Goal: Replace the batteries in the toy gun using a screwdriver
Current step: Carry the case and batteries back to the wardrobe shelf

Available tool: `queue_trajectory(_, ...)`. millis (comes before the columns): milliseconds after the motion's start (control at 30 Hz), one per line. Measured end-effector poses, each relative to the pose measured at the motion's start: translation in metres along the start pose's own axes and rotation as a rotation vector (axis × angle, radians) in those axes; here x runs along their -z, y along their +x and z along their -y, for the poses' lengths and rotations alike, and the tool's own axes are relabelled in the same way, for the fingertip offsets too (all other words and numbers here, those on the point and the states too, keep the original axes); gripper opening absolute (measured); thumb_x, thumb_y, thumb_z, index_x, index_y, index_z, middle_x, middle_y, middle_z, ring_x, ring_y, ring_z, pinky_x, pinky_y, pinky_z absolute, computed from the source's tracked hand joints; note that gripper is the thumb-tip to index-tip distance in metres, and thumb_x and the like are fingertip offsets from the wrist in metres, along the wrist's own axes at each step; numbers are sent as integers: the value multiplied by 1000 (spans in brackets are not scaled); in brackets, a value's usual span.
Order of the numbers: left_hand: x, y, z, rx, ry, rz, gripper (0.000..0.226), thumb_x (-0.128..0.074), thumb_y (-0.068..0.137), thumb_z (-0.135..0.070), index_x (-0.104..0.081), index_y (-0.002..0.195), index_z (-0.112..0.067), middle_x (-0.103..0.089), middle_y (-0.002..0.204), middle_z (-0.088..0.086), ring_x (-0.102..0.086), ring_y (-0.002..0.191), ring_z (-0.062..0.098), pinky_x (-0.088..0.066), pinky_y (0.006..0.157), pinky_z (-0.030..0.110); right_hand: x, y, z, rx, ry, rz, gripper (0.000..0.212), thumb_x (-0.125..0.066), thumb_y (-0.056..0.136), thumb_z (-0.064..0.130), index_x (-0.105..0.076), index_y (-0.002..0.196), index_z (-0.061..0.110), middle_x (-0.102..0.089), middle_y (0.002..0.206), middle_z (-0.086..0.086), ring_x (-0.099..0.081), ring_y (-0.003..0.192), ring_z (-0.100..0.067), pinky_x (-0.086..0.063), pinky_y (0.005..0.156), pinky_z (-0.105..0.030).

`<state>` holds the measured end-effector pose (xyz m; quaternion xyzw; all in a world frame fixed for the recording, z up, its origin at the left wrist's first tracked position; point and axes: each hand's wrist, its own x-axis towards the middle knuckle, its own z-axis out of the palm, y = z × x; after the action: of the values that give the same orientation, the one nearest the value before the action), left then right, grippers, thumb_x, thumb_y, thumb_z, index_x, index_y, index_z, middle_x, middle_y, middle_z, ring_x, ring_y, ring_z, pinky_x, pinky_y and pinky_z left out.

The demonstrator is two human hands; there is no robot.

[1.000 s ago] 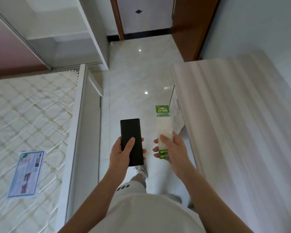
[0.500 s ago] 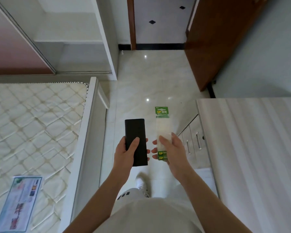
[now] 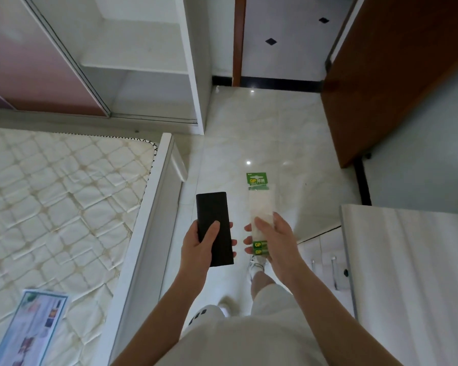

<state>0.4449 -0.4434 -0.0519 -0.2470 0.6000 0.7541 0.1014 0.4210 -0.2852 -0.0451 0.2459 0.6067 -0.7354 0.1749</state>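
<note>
The battery pack (image 3: pixel 261 204), a long clear sleeve with a green card header and green GP-marked cells (image 3: pixel 258 248) at its near end, is in the air over the floor (image 3: pixel 249 143), just off the foot-end corner of the bed (image 3: pixel 64 196). The right hand (image 3: pixel 274 241) grasps it near the cell end, thumb across the top and fingers curled beneath, so the light, empty length sticks out forward and the weight sits in the palm.

Beside it, on the bed side and not touching it, is a flat black case (image 3: pixel 213 220). The left hand (image 3: pixel 197 247) clasps it around its near half, thumb laid on the top face and fingertips wrapped round the far edge. It probably carries the screwdriver, though nothing shows what is inside. Both things are held level and out front, a carrying hold rather than a working one.

The toy gun is nowhere in view, so the job seems to be at the fetching stage. A printed leaflet (image 3: pixel 29 328) lies on the bed's near part. Across the floor from the bed is a pale wooden desk (image 3: pixel 407 273); beyond the bed's foot are an open white wardrobe (image 3: pixel 143 62) and a brown door (image 3: pixel 394 75).
</note>
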Motion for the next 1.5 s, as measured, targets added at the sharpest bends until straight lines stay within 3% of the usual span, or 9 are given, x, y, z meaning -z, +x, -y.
queue_trajectory(400, -98, 147, -91, -43, -43, -129, 25, -57, 99, -22, -56, 123, -14, -75, 104, 7, -73, 84, 35, -61, 69, 47, 19, 173, 139, 6, -56, 125, 13, -55, 101, 16, -57, 114, 13, -72, 93, -15, -68, 68, -26, -58, 60, -37)
queue_trajectory(667, -125, 204, -130, -50, -14, -226, 20, -57, 100, -20, -57, 119, -14, -76, 102, 6, -74, 81, 34, -62, 69, 47, -1, 246, 191, -31, -81, 223, 13, -55, 101, 15, -57, 113, 16, -71, 93, -15, -68, 68, -26, -58, 60, -37)
queue_trajectory(933, -102, 260, -150, -39, -74, -359, 21, -56, 100, -20, -57, 120, -14, -77, 101, 6, -73, 82, 38, -61, 74, 54, -52, 305, 207, -91, -173, 300, 14, -58, 99, 16, -58, 113, 14, -73, 92, -14, -70, 70, -27, -61, 69, -45)
queue_trajectory(1500, 22, 457, -293, -102, -145, -397, 24, -57, 100, -20, -57, 122, -10, -75, 103, 9, -73, 81, 35, -61, 69, 49, -265, 463, 296, -47, -263, 351, 18, -57, 99, 15, -57, 117, 12, -71, 95, -17, -69, 68, -25, -58, 60, -38)
